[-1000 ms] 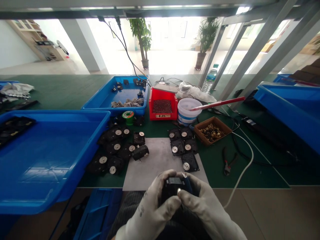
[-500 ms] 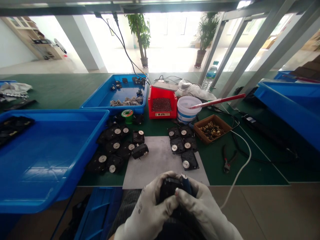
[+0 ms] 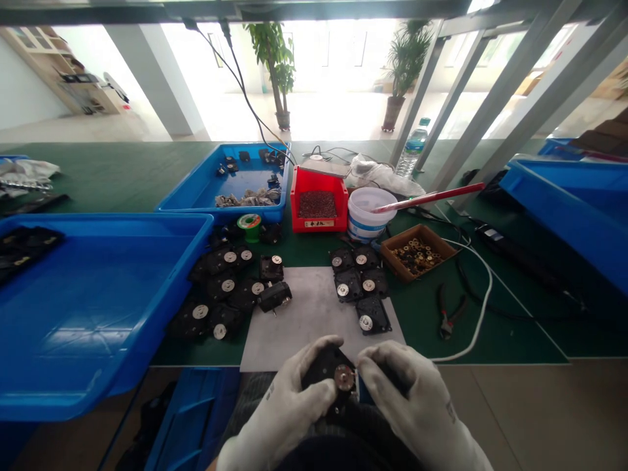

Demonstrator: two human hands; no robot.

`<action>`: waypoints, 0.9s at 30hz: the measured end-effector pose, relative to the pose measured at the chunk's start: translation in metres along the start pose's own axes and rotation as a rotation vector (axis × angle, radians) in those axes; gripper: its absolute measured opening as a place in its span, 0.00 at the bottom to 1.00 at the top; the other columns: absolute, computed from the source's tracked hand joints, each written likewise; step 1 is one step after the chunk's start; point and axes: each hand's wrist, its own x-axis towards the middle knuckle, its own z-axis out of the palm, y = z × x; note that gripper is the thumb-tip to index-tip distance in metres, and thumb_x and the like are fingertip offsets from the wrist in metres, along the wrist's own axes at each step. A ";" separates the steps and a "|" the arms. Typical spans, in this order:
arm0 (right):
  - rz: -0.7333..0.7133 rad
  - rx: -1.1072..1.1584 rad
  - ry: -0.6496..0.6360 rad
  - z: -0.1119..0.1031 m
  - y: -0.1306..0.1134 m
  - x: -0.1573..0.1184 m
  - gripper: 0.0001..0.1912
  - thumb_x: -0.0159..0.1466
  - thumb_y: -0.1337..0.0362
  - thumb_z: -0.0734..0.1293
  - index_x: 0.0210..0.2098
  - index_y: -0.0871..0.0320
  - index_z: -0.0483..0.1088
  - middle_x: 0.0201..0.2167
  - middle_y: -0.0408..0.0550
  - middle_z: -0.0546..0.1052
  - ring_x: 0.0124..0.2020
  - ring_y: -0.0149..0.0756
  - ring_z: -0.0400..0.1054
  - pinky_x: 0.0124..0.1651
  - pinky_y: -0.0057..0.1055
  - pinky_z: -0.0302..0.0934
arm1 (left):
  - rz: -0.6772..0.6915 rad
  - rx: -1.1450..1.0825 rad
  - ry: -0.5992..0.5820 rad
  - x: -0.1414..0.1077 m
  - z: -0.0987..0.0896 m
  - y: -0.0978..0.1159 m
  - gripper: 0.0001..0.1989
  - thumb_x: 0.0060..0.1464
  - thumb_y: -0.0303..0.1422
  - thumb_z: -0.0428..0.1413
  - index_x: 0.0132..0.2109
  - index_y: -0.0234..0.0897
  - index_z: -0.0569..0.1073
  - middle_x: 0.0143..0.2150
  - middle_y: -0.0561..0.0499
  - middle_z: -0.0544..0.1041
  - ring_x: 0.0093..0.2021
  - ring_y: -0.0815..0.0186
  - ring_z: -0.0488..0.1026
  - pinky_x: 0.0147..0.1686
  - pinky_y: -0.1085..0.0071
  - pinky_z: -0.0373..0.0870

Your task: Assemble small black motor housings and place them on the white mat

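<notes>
My gloved left hand (image 3: 304,386) grips a black plastic housing (image 3: 321,369) with a round metal disc (image 3: 344,377) on its face, at the front edge of the bench. My gloved right hand (image 3: 409,386) is closed at the housing's right side, its thumb and fingertips together. Below those fingertips shows a dark blue thing (image 3: 364,391) with a pale edge, mostly hidden. Similar black housings with metal discs (image 3: 371,315) lie on and beside a grey sheet (image 3: 304,333). One black housing (image 3: 275,297) stands tilted on the sheet's left part.
Blue trays (image 3: 98,281) stand left and behind. A red bin (image 3: 318,224) of small brown parts, a white tub (image 3: 366,219), a cardboard box (image 3: 417,258) of brass-coloured parts and a green spool (image 3: 251,229) sit mid-bench. Cutters (image 3: 447,317) and a white cable (image 3: 483,314) lie right.
The housing has turned so that its metal disc faces up. My right hand has shifted right from over the housing to its edge. The white cable has moved up onto the bench.
</notes>
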 end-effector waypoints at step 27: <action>-0.156 -0.146 -0.020 -0.003 0.003 0.006 0.11 0.60 0.55 0.77 0.38 0.54 0.80 0.33 0.48 0.84 0.33 0.44 0.78 0.38 0.37 0.70 | 0.089 0.324 0.099 -0.005 0.000 0.005 0.32 0.52 0.32 0.57 0.65 0.36 0.73 0.62 0.44 0.80 0.63 0.47 0.75 0.62 0.58 0.73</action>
